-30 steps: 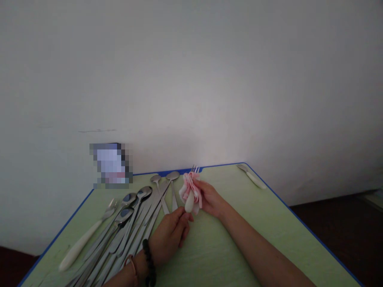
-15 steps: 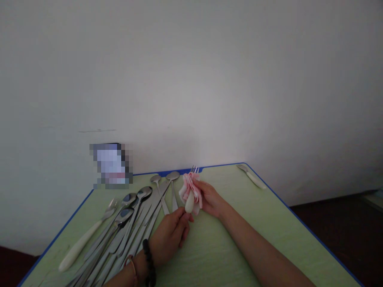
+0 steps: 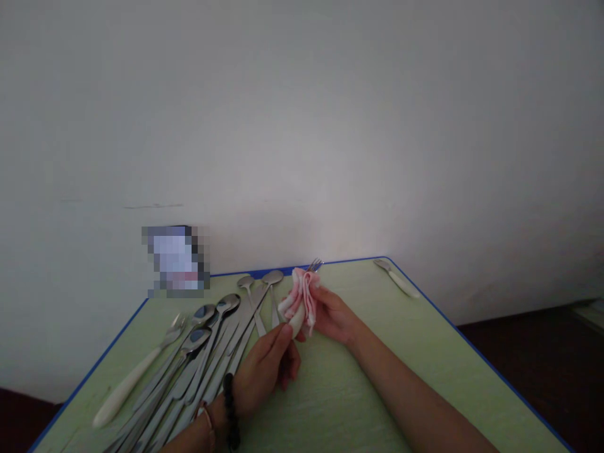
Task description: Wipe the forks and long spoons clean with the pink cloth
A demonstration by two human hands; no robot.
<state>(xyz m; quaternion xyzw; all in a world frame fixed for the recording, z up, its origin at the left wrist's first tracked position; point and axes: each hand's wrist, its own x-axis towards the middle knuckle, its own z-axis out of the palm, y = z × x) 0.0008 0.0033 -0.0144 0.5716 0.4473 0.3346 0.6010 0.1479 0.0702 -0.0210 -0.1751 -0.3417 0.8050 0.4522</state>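
A fork [image 3: 297,319] with a white handle is held up between my hands, its metal tines pointing away toward the wall. My left hand [image 3: 270,357] pinches the end of its handle. Around the fork, near its neck, my right hand [image 3: 333,311] closes a pink and white cloth [image 3: 302,292]. The cloth bunches in folds and hides the middle of the fork. Just left of my left hand lie several metal spoons [image 3: 228,304] and knives [image 3: 226,358], loosely piled with their handles toward me.
Another white-handled fork [image 3: 136,377] lies left of the pile. One more white-handled fork [image 3: 399,280] rests at the table's far right corner. A blurred-out device with a bright screen [image 3: 174,258] leans against the wall [image 3: 302,126]. The green table [image 3: 349,402] has a blue edge.
The fork has turned so its tines lean further right, and the cloth has shifted with it. My left hand has moved slightly down at the handle's end.
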